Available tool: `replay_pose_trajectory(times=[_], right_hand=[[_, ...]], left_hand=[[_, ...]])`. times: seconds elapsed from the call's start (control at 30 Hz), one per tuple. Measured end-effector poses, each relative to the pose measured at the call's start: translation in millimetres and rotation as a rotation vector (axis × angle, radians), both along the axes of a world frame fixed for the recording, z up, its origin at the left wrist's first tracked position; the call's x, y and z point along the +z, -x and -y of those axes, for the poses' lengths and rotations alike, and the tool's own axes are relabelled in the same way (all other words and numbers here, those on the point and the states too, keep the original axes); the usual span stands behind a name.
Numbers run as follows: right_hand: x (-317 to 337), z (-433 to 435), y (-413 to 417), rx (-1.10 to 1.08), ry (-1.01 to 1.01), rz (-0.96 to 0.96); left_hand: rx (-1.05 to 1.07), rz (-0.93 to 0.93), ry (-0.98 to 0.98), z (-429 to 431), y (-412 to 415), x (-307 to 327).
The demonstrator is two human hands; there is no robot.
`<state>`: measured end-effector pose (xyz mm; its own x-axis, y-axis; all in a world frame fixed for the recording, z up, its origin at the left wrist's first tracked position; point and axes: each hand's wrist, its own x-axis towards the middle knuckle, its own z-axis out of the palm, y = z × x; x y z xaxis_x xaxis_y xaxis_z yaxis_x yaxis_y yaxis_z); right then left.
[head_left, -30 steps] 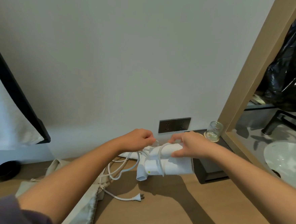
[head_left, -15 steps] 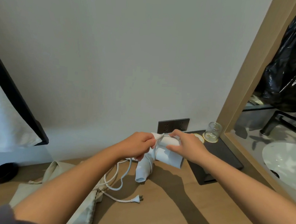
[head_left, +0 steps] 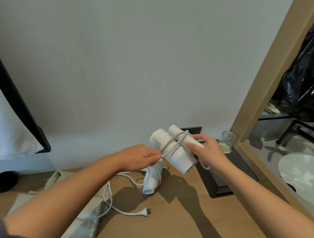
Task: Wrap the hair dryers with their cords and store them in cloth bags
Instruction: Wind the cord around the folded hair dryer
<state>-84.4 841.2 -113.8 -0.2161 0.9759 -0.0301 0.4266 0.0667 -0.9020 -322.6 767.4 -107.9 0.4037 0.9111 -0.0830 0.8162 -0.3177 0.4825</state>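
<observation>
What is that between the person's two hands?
In the head view, a white hair dryer with its cord looped around it. The left hand pinches the cord and the right hand holds the dryer.

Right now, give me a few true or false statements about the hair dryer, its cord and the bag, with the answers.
1. The right hand holds the hair dryer. True.
2. The left hand is empty. False: it pinches the cord.
3. The plug lies on the wooden counter. True.
4. The hair dryer is inside the cloth bag. False: the bag lies on the counter and the dryer is held outside it.
</observation>
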Motion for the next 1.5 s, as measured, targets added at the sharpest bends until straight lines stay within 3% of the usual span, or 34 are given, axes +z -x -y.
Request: replay_pose_trajectory(times=[0.2, 0.53, 0.67, 0.87, 0.93, 1.03, 1.07, 1.27, 1.43, 1.5], right_hand=[[5, -4, -12, -0.071, 0.102, -0.195], [3, -1, -34, 0.165, 0.246, -0.482], [6, 0, -45, 0.449, 0.334, -0.553], [14, -2, -53, 0.644, 0.421, -0.446], [15, -1, -54, 0.678, 0.423, -0.404], [16, -1, -55, 0.712, 0.415, -0.371], [17, -2, -56, 0.717, 0.413, -0.364], [25, -9, -58, 0.753, 0.400, -0.315], [34, -12, -53, 0.830, 0.389, -0.217], [38, -12, -51, 0.856, 0.382, -0.183]], left_hand=[[0.042, -0.020, -0.006, 3, 8, -19], [0.181, 0.513, 0.286, -3, 17, -31], [0.221, 0.427, 0.333, -5, 21, -35], [0.172, 0.345, 0.479, -5, 27, -35], [0.205, 0.215, 0.457, -7, 28, -33], [0.227, -0.328, 0.242, -13, 27, -30], [0.229, -0.401, 0.196, -16, 27, -31], [0.136, -0.231, 0.177, -24, 34, -20], [0.019, -0.743, -0.118, -28, 36, -14], [-0.037, -0.840, -0.190, -29, 40, -12]])
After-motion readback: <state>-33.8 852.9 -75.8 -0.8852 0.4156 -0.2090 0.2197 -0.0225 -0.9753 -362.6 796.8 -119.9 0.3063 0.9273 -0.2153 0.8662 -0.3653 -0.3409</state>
